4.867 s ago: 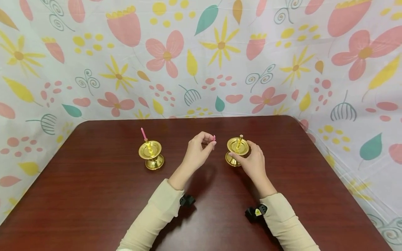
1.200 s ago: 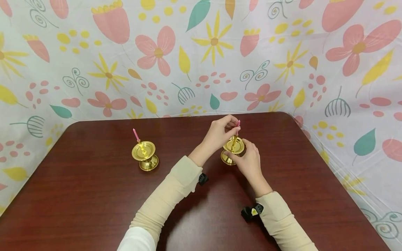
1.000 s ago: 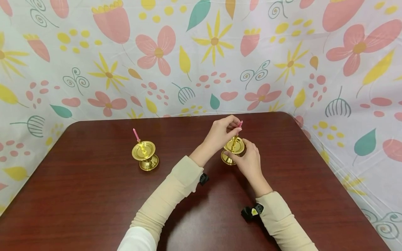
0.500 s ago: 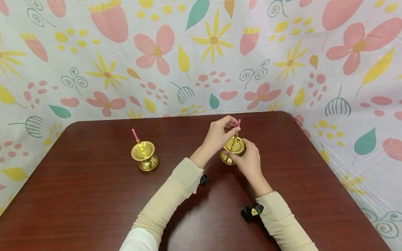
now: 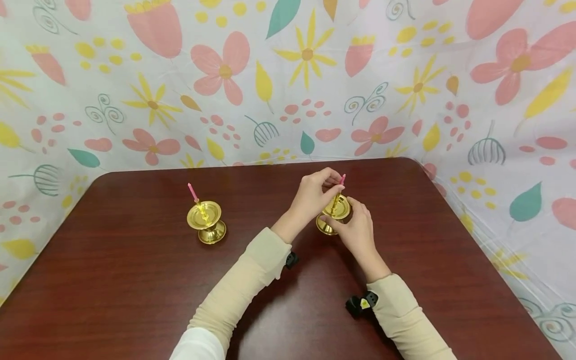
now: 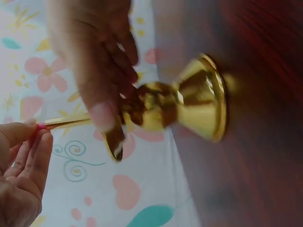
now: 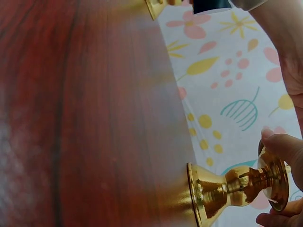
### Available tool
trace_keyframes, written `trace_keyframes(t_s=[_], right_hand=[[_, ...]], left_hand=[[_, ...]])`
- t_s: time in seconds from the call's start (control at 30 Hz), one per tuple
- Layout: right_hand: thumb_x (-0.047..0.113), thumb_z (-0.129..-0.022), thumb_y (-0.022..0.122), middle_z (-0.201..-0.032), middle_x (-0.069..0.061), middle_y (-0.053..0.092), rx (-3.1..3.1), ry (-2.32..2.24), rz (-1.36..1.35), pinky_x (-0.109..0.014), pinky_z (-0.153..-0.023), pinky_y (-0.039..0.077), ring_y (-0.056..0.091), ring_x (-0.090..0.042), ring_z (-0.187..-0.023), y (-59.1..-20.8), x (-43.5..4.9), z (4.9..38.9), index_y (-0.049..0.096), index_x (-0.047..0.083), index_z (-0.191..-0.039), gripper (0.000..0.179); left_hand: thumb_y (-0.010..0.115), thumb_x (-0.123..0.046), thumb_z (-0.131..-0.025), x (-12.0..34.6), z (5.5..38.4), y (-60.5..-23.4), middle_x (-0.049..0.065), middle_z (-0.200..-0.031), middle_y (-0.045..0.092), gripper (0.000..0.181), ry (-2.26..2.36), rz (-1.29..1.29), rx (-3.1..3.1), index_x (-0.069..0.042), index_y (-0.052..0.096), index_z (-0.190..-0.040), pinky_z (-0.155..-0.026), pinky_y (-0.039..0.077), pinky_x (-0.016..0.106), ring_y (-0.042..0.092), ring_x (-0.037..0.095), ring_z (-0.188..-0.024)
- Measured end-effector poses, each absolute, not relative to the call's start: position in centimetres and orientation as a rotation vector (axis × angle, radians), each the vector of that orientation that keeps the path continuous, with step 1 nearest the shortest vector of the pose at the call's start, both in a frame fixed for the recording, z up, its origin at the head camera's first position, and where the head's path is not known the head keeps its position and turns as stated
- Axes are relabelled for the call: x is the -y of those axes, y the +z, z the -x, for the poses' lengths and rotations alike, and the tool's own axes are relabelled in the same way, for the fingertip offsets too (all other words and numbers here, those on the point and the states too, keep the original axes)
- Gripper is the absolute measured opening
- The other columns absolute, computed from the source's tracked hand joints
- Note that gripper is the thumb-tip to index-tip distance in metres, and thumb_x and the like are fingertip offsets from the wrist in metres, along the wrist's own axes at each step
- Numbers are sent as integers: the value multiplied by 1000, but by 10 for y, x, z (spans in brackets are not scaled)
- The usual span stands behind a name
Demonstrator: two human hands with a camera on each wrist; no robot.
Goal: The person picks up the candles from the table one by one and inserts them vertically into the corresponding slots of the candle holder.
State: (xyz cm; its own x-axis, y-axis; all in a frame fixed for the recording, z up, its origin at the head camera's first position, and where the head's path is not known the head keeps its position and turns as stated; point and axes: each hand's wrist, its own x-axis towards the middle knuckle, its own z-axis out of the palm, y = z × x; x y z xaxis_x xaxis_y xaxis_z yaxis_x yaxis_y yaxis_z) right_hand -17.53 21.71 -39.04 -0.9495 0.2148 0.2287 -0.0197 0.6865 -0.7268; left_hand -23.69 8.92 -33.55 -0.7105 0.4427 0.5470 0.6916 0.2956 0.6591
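My left hand (image 5: pixel 312 195) pinches a thin pink candle (image 5: pixel 343 178) at the top of the right brass candle holder's narrow tube. In the left wrist view, only a bit of the pink candle (image 6: pixel 41 126) shows between the left hand's (image 6: pixel 21 175) fingertips, right at the tube's end. My right hand (image 5: pixel 360 231) grips the rim of that candle holder's (image 5: pixel 326 227) dish, thumb on one side and fingers on the other. The holder (image 7: pixel 236 187) stands upright on its flared base. Whether the candle sits inside the tube is hidden by the fingers.
A second brass candle holder (image 5: pixel 211 232) stands to the left, bearing its own pink candle (image 5: pixel 192 192), which leans slightly left. Both are on a dark red-brown wooden table (image 5: pixel 135 280). Behind it hangs a floral-patterned cloth (image 5: pixel 279 90).
Since the oldest frame, my left hand has carried the candle right, onto the tube's top. During the last second the candle tilted a little and straightened. My right hand keeps its grip.
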Motion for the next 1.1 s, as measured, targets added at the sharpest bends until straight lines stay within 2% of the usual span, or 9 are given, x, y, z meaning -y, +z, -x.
trace_keyframes(t_s=[0.2,0.57,0.83,1.1], right_hand=[[31,-74,81,-124,-25,54,2595,1121,142,-52,-96,38,47,-38,-113,-388,-217,176,47,-7,-130,76],[31,-77,79,-129,-26,50,2622,1144,161,-54,-100,36,44,-39,-118,-391,-220,175,43,-7,-134,77],[32,-74,81,-126,-26,52,2613,1137,144,-53,-100,36,45,-40,-118,-393,-220,177,45,-8,-131,78],[32,-77,79,-135,-28,42,2658,1159,180,-55,-103,31,33,-42,-127,-390,-221,175,35,-9,-138,86]], left_hand=[[68,-8,-87,-89,236,-333,10,-93,69,13,-1369,1039,2301,-1,62,-97,-80,49,13,68,18,-88],[69,-8,-86,-91,236,-336,9,-93,70,14,-1442,994,2331,-2,63,-97,-78,49,12,68,17,-88],[69,-4,-85,-92,236,-343,12,-93,70,15,-1530,960,2318,0,63,-98,-77,50,12,69,19,-88],[69,-6,-85,-90,236,-341,12,-97,69,17,-1510,956,2319,-1,62,-100,-78,50,13,69,20,-91]])
